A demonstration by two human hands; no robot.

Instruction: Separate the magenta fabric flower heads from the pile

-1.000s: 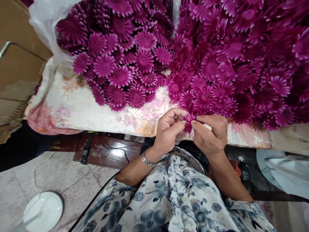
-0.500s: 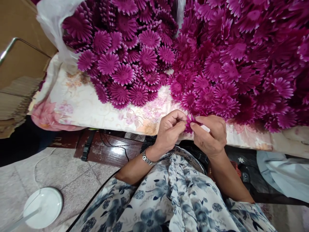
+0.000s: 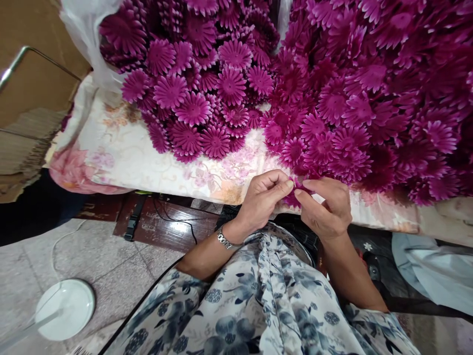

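A small magenta artificial flower [image 3: 291, 199] is between my two hands at the front edge of the cloth. My left hand [image 3: 261, 199], with a metal watch on its wrist, is closed and pinches the flower between thumb and forefinger. From the other side, my right hand [image 3: 327, 207] has its thumb and forefinger at the petals, the other fingers curled. My fingers hide part of this flower. Just beyond the hands lies a large heap of loose magenta flower pieces [image 3: 334, 106]. Further left, more magenta flower pieces [image 3: 194, 108] are stacked in layers.
A flower-patterned cloth [image 3: 121, 148] covers the work surface. A translucent plastic bag [image 3: 88, 39] stands behind the left stack. Cardboard [image 3: 37, 29] is at the far left. Below are a dark wooden bench [image 3: 162, 229] and a round white base [image 3: 64, 309] on the tiled floor.
My left thumb and forefinger have shifted slightly right over the flower, covering more of it. My right hand has moved a little to the right. The view has shifted slightly.
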